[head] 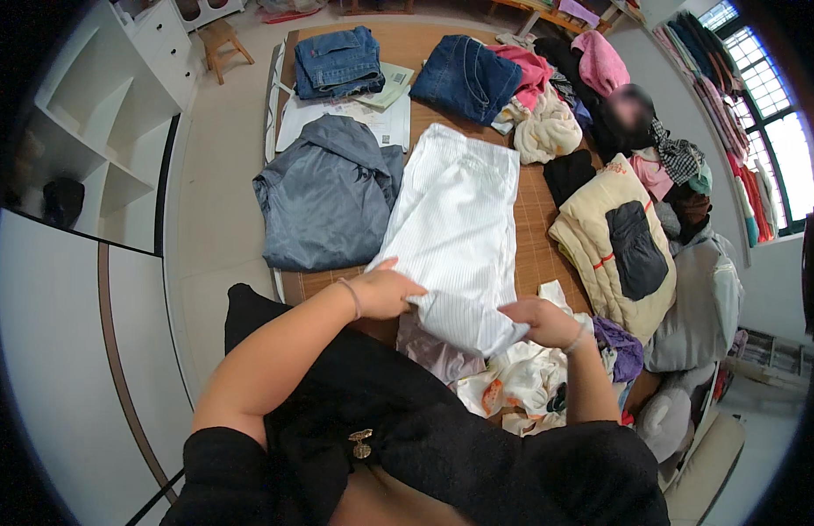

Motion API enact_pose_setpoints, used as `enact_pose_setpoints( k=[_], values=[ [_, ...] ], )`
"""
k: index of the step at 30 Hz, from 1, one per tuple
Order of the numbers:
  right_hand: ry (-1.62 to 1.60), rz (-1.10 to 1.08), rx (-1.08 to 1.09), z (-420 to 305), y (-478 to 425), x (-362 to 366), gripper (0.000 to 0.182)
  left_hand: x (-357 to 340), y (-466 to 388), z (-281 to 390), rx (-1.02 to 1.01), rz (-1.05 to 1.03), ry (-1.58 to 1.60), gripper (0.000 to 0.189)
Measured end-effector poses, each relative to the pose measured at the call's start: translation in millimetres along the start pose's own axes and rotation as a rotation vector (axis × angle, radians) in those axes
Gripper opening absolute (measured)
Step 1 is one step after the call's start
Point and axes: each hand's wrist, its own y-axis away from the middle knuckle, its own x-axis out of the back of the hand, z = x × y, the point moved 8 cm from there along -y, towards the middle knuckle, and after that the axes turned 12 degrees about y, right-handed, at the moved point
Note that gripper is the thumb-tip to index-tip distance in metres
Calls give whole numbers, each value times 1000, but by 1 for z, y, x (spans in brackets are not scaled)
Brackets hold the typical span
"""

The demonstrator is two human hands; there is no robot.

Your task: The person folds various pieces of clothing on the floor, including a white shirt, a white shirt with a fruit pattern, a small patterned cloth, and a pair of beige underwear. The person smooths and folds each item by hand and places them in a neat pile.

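A white, finely striped garment (462,210) lies lengthwise before me on a brown mat (535,217), its near end bent up and over. My left hand (387,289) grips the near left edge of this cloth. At the near right corner my right hand (541,321) pinches the same cloth, a little blurred. Left of it lies a folded grey garment (328,197). Beyond are a folded pair of blue jeans (469,79) and a folded denim piece (338,62) resting by papers (295,128). Crumpled white printed clothes (528,378) lie below my right hand.
On the right are a folded cream padded item (617,243), a black cloth (569,176), a purple cloth (618,348) and a heap of mixed clothes, with a person's blurred head among them. White shelving (134,177) and a wooden stool (223,46) stand left, across the floor.
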Motion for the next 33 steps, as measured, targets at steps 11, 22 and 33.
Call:
enact_pose_setpoints(
  k=[11, 22, 33],
  values=[
    [-844, 433, -422, 145, 5, 39, 36, 41, -45, 1, 198, 35, 886, 53],
    [-195, 864, -896, 184, 23, -110, 78, -56, -20, -101, 468, 865, 821, 96],
    [-1369, 568, -460, 82, -25, -31, 52, -76, -14, -56, 360, 243, 1992, 59]
  ],
)
